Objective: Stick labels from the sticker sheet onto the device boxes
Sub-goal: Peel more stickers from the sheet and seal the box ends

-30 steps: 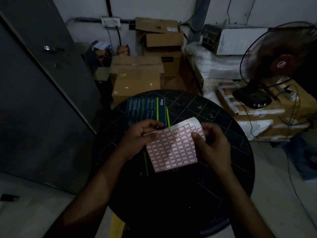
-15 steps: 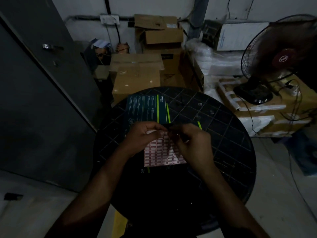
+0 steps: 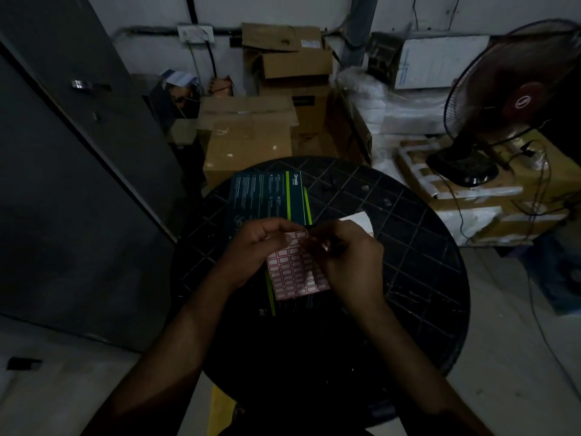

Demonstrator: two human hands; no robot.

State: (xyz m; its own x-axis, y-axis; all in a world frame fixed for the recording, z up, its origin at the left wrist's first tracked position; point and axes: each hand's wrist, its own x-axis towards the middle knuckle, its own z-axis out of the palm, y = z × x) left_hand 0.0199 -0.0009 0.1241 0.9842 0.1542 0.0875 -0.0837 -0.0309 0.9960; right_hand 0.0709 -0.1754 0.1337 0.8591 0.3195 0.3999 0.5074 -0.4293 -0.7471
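A white sticker sheet [image 3: 290, 275] with red-bordered labels is held above a dark device box [image 3: 265, 196] with green stripes, which lies flat on the round black table [image 3: 408, 247]. My left hand [image 3: 256, 248] pinches the sheet's upper left edge between thumb and fingers. My right hand [image 3: 349, 262] covers the sheet's right side, its fingertips curled at the top edge near my left thumb. Behind my right hand a white corner [image 3: 358, 220] of the sheet curls up. Whether a label is lifted is hidden by the fingers.
Cardboard boxes [image 3: 248, 136] are stacked behind the table. A standing fan [image 3: 503, 99] sits on cartons at the right, with cables trailing down. A grey metal door [image 3: 78, 152] stands at the left.
My right hand moved from the sheet's right edge to its top, close to my left thumb. The sheet's upper right corner now curls up behind that hand.
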